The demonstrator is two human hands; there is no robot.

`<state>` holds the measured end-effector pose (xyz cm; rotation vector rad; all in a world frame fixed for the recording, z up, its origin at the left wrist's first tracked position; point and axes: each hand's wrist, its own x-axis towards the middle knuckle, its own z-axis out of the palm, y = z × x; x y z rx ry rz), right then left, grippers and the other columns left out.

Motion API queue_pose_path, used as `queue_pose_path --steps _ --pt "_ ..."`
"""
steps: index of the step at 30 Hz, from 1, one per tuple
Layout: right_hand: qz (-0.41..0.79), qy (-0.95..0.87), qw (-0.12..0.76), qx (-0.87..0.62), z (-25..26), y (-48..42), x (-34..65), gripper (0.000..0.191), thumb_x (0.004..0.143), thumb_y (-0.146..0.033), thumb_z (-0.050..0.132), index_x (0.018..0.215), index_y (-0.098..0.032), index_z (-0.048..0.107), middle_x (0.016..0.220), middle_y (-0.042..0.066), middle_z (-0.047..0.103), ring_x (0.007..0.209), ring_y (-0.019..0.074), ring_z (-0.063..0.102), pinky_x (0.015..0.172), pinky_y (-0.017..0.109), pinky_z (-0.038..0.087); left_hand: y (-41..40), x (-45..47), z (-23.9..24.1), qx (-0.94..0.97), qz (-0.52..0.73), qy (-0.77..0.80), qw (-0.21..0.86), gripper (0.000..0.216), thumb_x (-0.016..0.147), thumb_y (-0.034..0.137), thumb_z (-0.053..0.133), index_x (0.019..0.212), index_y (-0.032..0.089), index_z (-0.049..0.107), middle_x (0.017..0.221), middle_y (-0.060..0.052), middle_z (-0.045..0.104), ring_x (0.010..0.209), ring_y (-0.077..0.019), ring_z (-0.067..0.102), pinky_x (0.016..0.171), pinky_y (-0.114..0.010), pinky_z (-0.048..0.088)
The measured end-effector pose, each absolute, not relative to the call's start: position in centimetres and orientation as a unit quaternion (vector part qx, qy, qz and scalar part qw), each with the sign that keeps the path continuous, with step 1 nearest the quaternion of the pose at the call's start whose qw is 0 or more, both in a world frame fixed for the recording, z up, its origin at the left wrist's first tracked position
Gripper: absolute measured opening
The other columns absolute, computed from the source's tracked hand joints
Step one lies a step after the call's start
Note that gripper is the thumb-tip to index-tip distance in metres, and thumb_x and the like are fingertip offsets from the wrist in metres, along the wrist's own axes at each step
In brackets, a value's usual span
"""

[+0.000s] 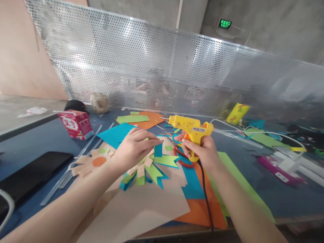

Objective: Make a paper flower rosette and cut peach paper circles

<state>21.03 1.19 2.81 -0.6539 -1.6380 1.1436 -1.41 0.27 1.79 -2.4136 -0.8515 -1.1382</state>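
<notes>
My right hand [202, 150] is wrapped round the handle of a yellow hot glue gun [186, 124], its nozzle pointing left. Between the fingertips of my left hand [138, 145] hangs a small blue paper strip [158, 150]. Below that hand lies a layered paper flower [140, 168] with beige, green and blue petals, some with notched ends; my hand hides part of it. Scissors with red handles [186, 164] lie partly behind the glue gun. To the left, a beige paper flower [99, 161] with an orange centre is partly covered by my left forearm.
Clear glue sticks [59, 184], a black phone [37, 168] and a red box [76, 125] are on the left. Sheets of beige [141, 206], orange [202, 212] and green paper [240, 185] lie in front. A perforated metal screen [121, 60] closes the back. A black cord [206, 199] trails from the glue gun.
</notes>
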Motion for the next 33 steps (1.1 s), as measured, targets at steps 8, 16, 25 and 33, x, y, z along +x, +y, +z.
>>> queue_pose_path --steps 8,16,25,33 --pt "0.393 -0.769 0.441 -0.247 3.2 -0.2 22.3 0.010 0.071 -0.026 0.066 0.081 -0.023 0.065 0.071 0.003 0.065 0.059 0.0164 0.059 0.048 0.027 0.045 -0.2 -2.9 2.9 -0.810 -0.415 -0.321 0.262 0.020 0.081 0.014 0.053 0.089 0.025 0.068 0.083 -0.003 0.070 0.075 -0.0159 0.062 0.070 -0.032 0.044" --pt "0.294 -0.813 0.407 -0.295 2.4 0.7 23.1 0.014 0.072 -0.029 0.067 0.085 -0.025 0.066 0.077 0.003 0.065 0.069 0.0186 0.061 0.061 0.029 0.049 0.2 -3.3 2.9 -0.787 -0.436 -0.345 0.267 0.017 0.080 0.015 0.056 0.086 0.024 0.069 0.081 -0.002 0.070 0.074 -0.0162 0.062 0.069 -0.032 0.044" --pt "0.255 -0.826 0.411 -0.291 2.6 0.5 22.8 0.015 0.073 -0.030 0.066 0.085 -0.022 0.065 0.072 0.000 0.067 0.065 0.0151 0.064 0.059 0.023 0.051 0.5 -3.4 2.6 -0.788 -0.436 -0.334 0.278 0.016 0.079 0.014 0.057 0.086 0.022 0.068 0.081 -0.002 0.069 0.074 -0.0161 0.061 0.068 -0.031 0.044" --pt "0.197 -0.848 0.394 -0.296 2.3 0.7 22.9 0.017 0.076 -0.034 0.064 0.088 -0.023 0.062 0.081 0.001 0.064 0.068 0.0141 0.063 0.061 0.021 0.052 0.4 -3.3 2.6 -0.787 -0.436 -0.338 0.275 0.015 0.080 0.014 0.056 0.087 0.021 0.068 0.081 -0.003 0.069 0.074 -0.0156 0.061 0.067 -0.031 0.044"
